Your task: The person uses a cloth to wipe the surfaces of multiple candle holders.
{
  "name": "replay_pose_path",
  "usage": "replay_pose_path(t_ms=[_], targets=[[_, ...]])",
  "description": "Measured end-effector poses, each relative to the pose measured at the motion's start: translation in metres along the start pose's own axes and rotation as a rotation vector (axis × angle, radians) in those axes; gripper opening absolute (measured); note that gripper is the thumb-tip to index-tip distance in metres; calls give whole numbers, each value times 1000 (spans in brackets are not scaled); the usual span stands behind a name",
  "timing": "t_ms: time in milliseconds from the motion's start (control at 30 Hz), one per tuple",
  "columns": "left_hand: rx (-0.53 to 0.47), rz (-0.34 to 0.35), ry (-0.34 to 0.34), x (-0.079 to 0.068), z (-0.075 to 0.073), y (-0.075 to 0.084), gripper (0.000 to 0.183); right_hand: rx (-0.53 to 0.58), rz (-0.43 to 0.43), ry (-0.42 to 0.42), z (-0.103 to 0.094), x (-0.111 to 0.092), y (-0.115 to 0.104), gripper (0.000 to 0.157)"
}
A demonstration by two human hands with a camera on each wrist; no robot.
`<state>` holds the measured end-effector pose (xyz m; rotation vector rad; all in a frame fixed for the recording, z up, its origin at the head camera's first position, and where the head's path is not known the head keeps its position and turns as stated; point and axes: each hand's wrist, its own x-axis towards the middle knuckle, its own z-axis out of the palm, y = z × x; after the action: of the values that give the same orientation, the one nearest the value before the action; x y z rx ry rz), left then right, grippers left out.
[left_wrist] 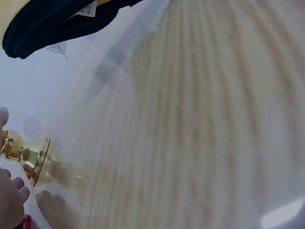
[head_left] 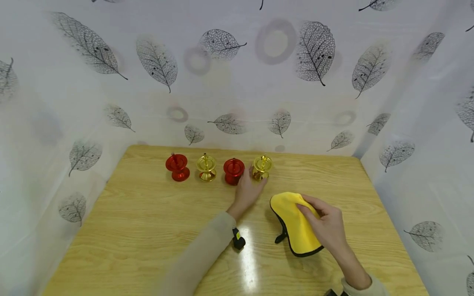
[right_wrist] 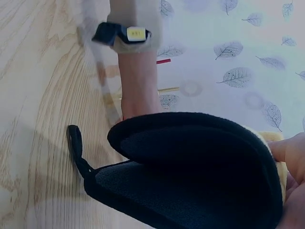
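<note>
My left hand (head_left: 249, 190) is at the gold candle holder (head_left: 262, 165) on the right end of a row. Its thumb and fingers are spread on either side of the holder, with slight gaps showing in the left wrist view around the gold holder (left_wrist: 29, 155). In my right hand (head_left: 327, 222) a yellow cloth (head_left: 296, 226) is pinched between thumb and fingers above the table. Black trim edges the cloth, and a loop (right_wrist: 76, 148) hangs from it. The right wrist view shows its dark underside (right_wrist: 190, 179) folded over.
Left of my left hand stand a red candle holder (head_left: 233, 170), a gold one (head_left: 206, 166) and another red one (head_left: 177, 167). All are on the wooden table (head_left: 148, 230), near its back edge. A leaf-patterned sheet (head_left: 237, 90) encloses the back and sides.
</note>
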<state>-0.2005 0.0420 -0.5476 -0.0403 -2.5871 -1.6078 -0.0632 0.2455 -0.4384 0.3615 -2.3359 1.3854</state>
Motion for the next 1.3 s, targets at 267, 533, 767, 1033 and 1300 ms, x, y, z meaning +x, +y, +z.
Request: replay_pose_path(t_ms=[267, 533, 767, 1033, 1300], targets=[[-5, -10, 57, 16, 13, 3, 84, -9, 23, 3, 0, 0, 3, 26], [-27, 9, 47, 18, 16, 5, 85, -11, 45, 2, -1, -1, 4, 26], [-35, 5, 56, 23, 19, 5, 85, -12, 55, 5, -1, -1, 5, 26], [-92, 27, 49, 26, 19, 0, 85, 5, 68, 11, -2, -1, 5, 25], [-144, 61, 28, 26, 17, -2, 79, 3, 72, 33, -7, 0, 5, 26]])
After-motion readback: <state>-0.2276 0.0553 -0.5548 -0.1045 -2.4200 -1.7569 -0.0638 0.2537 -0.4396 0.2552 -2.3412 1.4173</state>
